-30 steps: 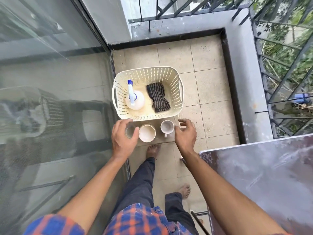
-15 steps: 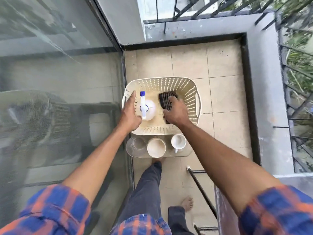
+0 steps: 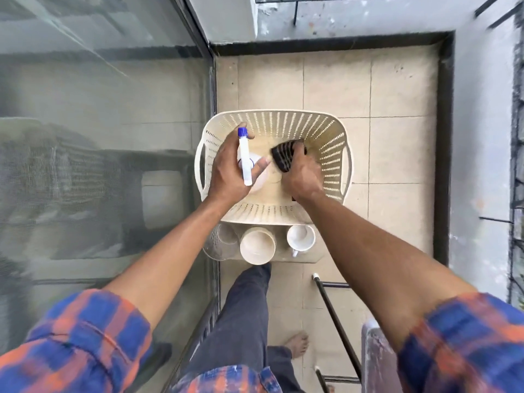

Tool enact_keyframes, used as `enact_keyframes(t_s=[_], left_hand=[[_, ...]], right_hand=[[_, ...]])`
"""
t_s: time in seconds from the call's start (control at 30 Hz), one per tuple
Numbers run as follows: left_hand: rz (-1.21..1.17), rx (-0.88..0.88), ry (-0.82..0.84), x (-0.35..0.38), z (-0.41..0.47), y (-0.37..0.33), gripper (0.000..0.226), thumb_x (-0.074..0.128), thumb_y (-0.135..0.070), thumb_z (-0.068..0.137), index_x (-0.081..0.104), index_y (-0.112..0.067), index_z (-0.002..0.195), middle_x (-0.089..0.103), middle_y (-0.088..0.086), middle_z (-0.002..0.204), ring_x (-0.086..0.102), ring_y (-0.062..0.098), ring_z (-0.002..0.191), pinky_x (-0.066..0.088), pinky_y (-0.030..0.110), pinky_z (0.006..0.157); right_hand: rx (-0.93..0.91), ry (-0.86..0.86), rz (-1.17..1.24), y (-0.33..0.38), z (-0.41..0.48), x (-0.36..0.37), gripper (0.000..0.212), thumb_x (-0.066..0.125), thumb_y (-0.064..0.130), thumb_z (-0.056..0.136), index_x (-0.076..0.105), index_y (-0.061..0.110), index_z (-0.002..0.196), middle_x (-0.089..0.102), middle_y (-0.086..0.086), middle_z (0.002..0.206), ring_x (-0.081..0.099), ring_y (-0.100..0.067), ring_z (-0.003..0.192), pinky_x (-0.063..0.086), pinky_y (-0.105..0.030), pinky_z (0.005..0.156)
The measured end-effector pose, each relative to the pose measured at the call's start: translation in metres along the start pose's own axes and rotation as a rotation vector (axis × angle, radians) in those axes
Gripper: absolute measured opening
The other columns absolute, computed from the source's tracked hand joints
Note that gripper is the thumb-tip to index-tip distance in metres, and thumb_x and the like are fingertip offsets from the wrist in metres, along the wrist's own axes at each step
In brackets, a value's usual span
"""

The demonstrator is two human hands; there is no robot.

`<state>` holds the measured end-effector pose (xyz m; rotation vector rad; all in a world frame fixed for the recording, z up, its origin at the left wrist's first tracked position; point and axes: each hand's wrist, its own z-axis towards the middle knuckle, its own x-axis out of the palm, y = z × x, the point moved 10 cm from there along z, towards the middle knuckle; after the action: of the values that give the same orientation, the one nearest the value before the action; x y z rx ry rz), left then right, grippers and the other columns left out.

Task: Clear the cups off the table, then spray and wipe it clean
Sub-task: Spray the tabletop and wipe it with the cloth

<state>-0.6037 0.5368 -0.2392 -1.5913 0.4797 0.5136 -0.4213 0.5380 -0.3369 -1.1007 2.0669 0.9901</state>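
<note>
A large pane of grey reflective glass (image 3: 99, 137) fills the left side. Just right of it, a cream perforated plastic basket with side handles (image 3: 331, 154) stands over the beige tiled floor (image 3: 397, 165). Inside the basket, the person's left hand (image 3: 229, 171) is curled round the neck of a white plastic spray bottle with a blue nozzle (image 3: 243, 148), with the thumb on one side and the fingers on the other; the trigger head points away from the person. Beside it, the right hand (image 3: 302, 177) grips a dark striped cloth (image 3: 283, 157), with the fingers bent over its bunched upper end (its lower end is hidden under the wrist).

Nearer the person, just beside the basket, three cups sit in a row on a small beige stand (image 3: 312, 258): a clear glass tumbler (image 3: 224, 239), a cream round cup (image 3: 257, 245) and a white handled mug (image 3: 300, 238). All three are upright.

At the bottom right, a corner of the grey smeared table top (image 3: 377, 361) shows, well apart from the cups, with its black metal legs (image 3: 334, 316) below.
</note>
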Motion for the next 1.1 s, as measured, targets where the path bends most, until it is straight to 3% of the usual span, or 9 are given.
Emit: enact_keyframes(t_s=[0.1,0.17,0.27,0.37,0.5,0.67,0.83,0.97,1.1], left_hand=[[-0.036,0.04,-0.048,-0.01,0.002,-0.022,0.044,0.076,-0.026,0.092,0.057,0.002,0.12,0.061,-0.002,0.128,0.061,0.0,0.111,0.046,0.019,0.098],[-0.03,0.078,-0.078,-0.021,0.002,-0.042,0.036,0.072,-0.026,0.096,0.058,-0.001,0.118,0.061,-0.007,0.119,0.062,0.008,0.104,0.051,0.031,0.094],[-0.111,0.077,-0.083,-0.036,0.001,-0.072,0.032,0.066,-0.041,0.098,0.061,-0.016,0.119,0.064,-0.013,0.113,0.066,0.018,0.109,0.054,0.047,0.094],[-0.195,0.056,-0.061,-0.043,0.003,-0.111,0.035,0.061,-0.052,0.097,0.063,-0.021,0.112,0.066,-0.018,0.102,0.066,0.015,0.094,0.054,0.04,0.089],[-0.254,0.098,0.038,-0.033,0.003,-0.174,0.044,0.056,-0.046,0.102,0.065,-0.004,0.105,0.067,0.009,0.095,0.064,0.023,0.086,0.055,0.049,0.083],[-0.382,0.075,0.473,0.04,-0.041,-0.258,0.029,0.057,-0.047,0.097,0.066,-0.019,0.096,0.07,0.007,0.095,0.074,0.028,0.07,0.06,0.038,0.064],[-0.319,0.134,0.871,0.111,-0.122,-0.314,0.039,0.051,-0.036,0.098,0.066,0.0,0.098,0.071,0.021,0.098,0.058,0.019,0.041,0.045,0.025,0.045],[-0.147,0.131,1.124,0.142,-0.193,-0.326,0.048,0.055,-0.048,0.093,0.069,-0.001,0.094,0.072,0.02,0.098,0.054,0.022,0.041,0.043,0.025,0.045],[0.02,0.123,1.201,0.143,-0.246,-0.309,0.052,0.061,-0.051,0.085,0.069,0.0,0.085,0.07,0.026,0.092,0.053,0.025,0.044,0.041,0.029,0.046]], right_hand=[[0.076,0.086,0.32,-0.005,0.0,-0.015,0.039,0.068,0.018,0.089,0.051,0.016,0.124,0.059,-0.008,0.108,0.062,-0.027,0.088,0.053,-0.032,0.056],[0.135,0.143,0.647,-0.007,-0.01,-0.028,0.013,0.057,0.01,0.089,0.059,0.016,0.1,0.064,-0.005,0.083,0.062,-0.023,0.072,0.048,-0.03,0.052],[0.22,0.204,0.999,-0.007,-0.038,-0.045,0.025,0.047,-0.001,0.078,0.064,0.011,0.092,0.065,-0.009,0.079,0.059,-0.023,0.067,0.045,-0.031,0.062],[0.215,0.223,1.363,-0.013,-0.081,-0.079,0.055,0.049,0.003,0.062,0.063,0.004,0.115,0.066,-0.013,0.091,0.058,-0.028,0.076,0.047,-0.038,0.072],[0.137,0.162,1.593,-0.061,-0.152,-0.131,0.059,0.048,0.005,0.064,0.059,0.007,0.123,0.067,-0.015,0.095,0.06,-0.026,0.069,0.052,-0.032,0.061],[0.26,-0.213,1.748,-0.185,-0.249,-0.172,0.041,0.064,0.026,0.079,0.055,0.01,0.116,0.065,-0.014,0.092,0.062,-0.024,0.069,0.053,-0.035,0.063],[0.406,-0.642,1.811,-0.302,-0.371,-0.182,0.102,0.087,0.063,0.058,0.058,0.003,0.135,0.068,-0.023,0.114,0.065,-0.023,0.076,0.055,-0.035,0.069],[0.407,-0.857,1.934,-0.339,-0.467,-0.162,0.098,0.085,0.073,0.051,0.065,0.006,0.118,0.064,-0.009,0.081,0.058,-0.022,0.059,0.052,-0.03,0.057],[0.558,-0.986,1.99,-0.358,-0.544,-0.088,0.11,0.079,0.075,0.059,0.055,0.003,0.139,0.067,-0.009,0.094,0.063,-0.019,0.062,0.056,-0.032,0.059]])
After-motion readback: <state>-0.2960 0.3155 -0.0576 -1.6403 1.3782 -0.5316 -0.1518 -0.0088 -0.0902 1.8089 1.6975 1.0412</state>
